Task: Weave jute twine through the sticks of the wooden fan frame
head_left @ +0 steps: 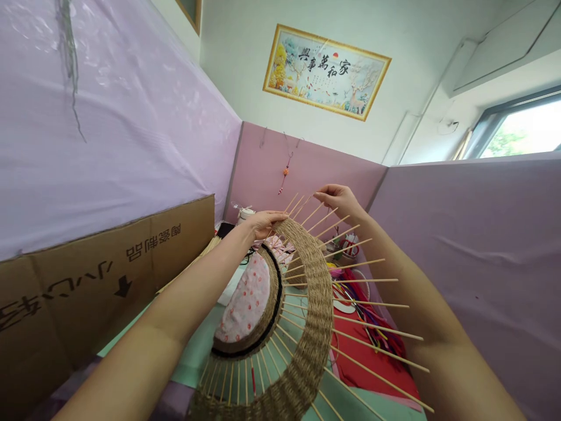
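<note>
A round woven fan-like piece with a thick tan twine band (319, 292) is held up in front of me. Thin wooden sticks (379, 324) radiate out through the band. At its centre is a half disc of pink flowered cloth (248, 298), bordered by a black woven ring (279, 292). My left hand (265, 224) is closed on the band's upper end. Beyond the stick tips, my right hand (339, 199) pinches a thin strand of twine (303, 206) that runs down to the band. One short stick section (253, 381) is red.
A cardboard box panel (109, 275) stands on the left. Red sheets (372, 362) and a bundle of coloured cords (377, 327) lie on the green tabletop (197, 356) at right. Pink partition walls (267, 169) enclose the table; a beaded ornament (286, 172) hangs at the back.
</note>
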Motion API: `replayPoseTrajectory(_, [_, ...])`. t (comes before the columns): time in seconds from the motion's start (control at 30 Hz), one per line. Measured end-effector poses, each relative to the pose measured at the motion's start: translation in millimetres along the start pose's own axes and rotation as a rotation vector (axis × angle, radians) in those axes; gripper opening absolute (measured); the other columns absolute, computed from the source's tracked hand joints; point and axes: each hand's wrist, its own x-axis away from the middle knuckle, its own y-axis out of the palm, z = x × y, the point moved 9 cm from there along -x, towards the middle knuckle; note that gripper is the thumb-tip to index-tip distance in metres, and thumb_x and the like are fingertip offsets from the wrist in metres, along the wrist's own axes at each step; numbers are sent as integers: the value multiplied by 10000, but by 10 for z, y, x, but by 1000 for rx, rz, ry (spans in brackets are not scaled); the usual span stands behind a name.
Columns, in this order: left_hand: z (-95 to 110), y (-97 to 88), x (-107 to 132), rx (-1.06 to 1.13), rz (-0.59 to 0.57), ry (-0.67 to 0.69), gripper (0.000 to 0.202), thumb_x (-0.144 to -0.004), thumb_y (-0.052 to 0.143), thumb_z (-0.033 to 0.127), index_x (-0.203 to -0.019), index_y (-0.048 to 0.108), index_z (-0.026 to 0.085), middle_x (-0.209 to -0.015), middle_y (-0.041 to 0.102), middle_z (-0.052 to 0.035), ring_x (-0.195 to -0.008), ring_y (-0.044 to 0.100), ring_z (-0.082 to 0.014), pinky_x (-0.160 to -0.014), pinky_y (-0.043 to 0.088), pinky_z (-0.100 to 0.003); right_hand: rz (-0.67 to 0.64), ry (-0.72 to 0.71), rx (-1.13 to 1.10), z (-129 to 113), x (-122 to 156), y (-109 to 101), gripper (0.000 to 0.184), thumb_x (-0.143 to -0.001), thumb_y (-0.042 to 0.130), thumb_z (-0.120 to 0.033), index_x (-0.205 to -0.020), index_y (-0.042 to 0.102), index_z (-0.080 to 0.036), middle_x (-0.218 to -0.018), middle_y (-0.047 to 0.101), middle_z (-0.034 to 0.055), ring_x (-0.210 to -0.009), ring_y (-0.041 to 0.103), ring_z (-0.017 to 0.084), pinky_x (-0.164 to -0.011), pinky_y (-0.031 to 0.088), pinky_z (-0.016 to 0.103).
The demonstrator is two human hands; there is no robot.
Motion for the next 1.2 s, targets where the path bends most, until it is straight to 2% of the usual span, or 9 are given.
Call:
replayPoseTrajectory(0.13, [-12,-60,22,22,53,-19,110,-704,766,48,-768,695,104,-658,697,-33,-546,641,-101,-565,505,-209,38,133,-114,386,260,26,422,-567,797,-509,-753,678,-150,-576,519,-39,-523,373,67,-491,296,224])
replayPoseTrajectory(0.2, [-14,-72,32,37,64,-18,109,-710,759,41,-771,693,102,-663,696,-31,-550,641,-99,-570,501,-209,42,223,-199,602,470,168,439,-530,810,-510,-755,673,-159,-568,531,-42,-496,378,66,-479,301,221])
replayPoseTrajectory(0.27, [-19,-80,41,54,71,-12,102,-720,747,36,-770,688,104,-670,696,-26,-558,639,-93,-574,495,-202,27,280,-268,730,717,374,402,-554,795,-491,-762,680,-167,-597,582,-19,-514,441,89,-495,347,233])
replayPoseTrajectory(0.37, [-31,-90,61,80,74,-13,76,-750,719,50,-784,687,110,-676,696,-19,-573,640,-86,-592,498,-193,-12,309,-358,740,1069,673,343,-590,765,-445,-801,714,-180,-709,664,16,-589,530,129,-549,412,258])
replayPoseTrajectory(0.47, [-29,-78,90,98,56,-34,48,-822,652,106,-838,697,110,-694,700,-24,-594,645,-84,-594,500,-185,-45,271,-327,616,1264,820,267,-607,739,-423,-724,723,-183,-677,659,14,-590,532,140,-565,421,269])
replayPoseTrajectory(0.63, [-2,-20,95,76,-16,-86,181,-879,615,262,-843,700,107,-676,694,-38,-580,643,-112,-592,520,-223,-28,214,-275,464,1271,782,246,-634,718,-420,-698,732,-184,-656,654,24,-577,516,142,-526,400,258])
replayPoseTrajectory(0.83, [22,18,90,-7,-101,-79,46,-783,706,126,-775,661,123,-671,695,-18,-589,648,-110,-596,510,-213,51,224,-241,421,1253,641,299,-675,708,-434,-826,751,-179,-777,711,57,-645,571,163,-548,415,259])
replayPoseTrajectory(1.03, [23,80,131,-30,-146,-157,95,-826,665,187,-858,693,102,-747,734,-67,-647,687,-144,-646,543,-250,42,244,-260,399,1256,636,325,-665,725,-418,-868,768,-167,-797,730,69,-657,588,166,-552,429,260])
replayPoseTrajectory(1.2, [55,132,116,-60,-178,-164,59,-793,675,122,-850,685,108,-751,740,-63,-652,698,-153,-649,556,-258,61,250,-265,381,1245,590,313,-658,745,-415,-849,764,-168,-817,736,70,-687,606,173,-598,453,275])
